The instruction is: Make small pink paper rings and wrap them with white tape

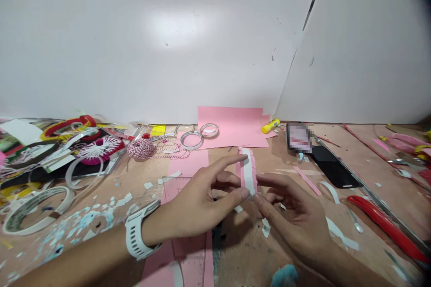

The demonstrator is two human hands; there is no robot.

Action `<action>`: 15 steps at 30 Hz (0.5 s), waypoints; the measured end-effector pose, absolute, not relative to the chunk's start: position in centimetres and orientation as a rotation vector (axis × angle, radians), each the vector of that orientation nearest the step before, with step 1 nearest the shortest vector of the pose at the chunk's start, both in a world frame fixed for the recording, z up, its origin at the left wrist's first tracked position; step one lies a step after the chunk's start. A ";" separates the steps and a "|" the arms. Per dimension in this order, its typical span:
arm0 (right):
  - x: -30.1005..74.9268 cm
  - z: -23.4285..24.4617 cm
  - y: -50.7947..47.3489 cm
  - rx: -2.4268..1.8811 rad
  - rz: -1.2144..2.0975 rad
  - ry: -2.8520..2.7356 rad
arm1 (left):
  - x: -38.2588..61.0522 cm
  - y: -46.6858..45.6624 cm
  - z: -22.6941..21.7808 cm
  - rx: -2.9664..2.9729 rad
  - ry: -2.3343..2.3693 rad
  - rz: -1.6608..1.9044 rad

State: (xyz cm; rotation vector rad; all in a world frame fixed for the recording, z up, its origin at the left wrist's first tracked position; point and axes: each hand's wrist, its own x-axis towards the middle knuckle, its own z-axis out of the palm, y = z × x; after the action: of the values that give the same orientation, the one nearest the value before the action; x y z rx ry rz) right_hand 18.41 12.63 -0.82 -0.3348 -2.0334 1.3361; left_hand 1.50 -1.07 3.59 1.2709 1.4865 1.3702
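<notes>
Pink strip [247,172], faced with a white band, stands nearly upright between two hands, held in the air above the surface [242,251]. Its edges look ragged.

Left hand [198,202] wears one white watch [139,231]. Its fingers [222,166] are spread in a wide C, with the index tip on the strip's upper part and the thumb at its lower end. Right hand [289,215] comes in from the other side, its fingers [269,184] narrowly closed on the strip's lower end, the thumb tip touching it.

Under the left hand lie one pink sheet [188,163] and one transparent ruler [178,184]. Beyond the strip, a second pink sheet [232,128] carries two white rings [209,130]; a third ring may stand behind them, but I cannot tell. Near it are one ball of red-and-white twine [140,148] and one yellow glue stick [270,126].

To the right lie one black phone [332,166], one pink sliver [308,180] and one long red handle [387,228]. To the left sit two large white tape rings [37,210] and a heap of craft scraps [84,150]. Many small white scraps [266,228] dot the surface.
</notes>
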 end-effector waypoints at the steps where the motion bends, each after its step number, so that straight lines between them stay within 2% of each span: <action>1: 18.4 -0.9 12.6 -0.303 1.315 -2.052 | 1.5 -1.0 3.6 1.247 1.502 1.388; 9: 18.6 -0.7 12.8 -0.245 1.305 -2.261 | 1.0 -0.1 2.9 0.948 1.437 1.580; 15: 18.1 -0.7 13.0 -0.223 1.222 -2.388 | 0.3 0.4 3.3 0.587 1.197 1.676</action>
State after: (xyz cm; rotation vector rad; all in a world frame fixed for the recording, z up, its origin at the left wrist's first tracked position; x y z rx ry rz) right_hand 18.12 13.00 -0.68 -0.2230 -2.3882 1.2217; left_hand 0.26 0.41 3.25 0.5868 1.1969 1.6761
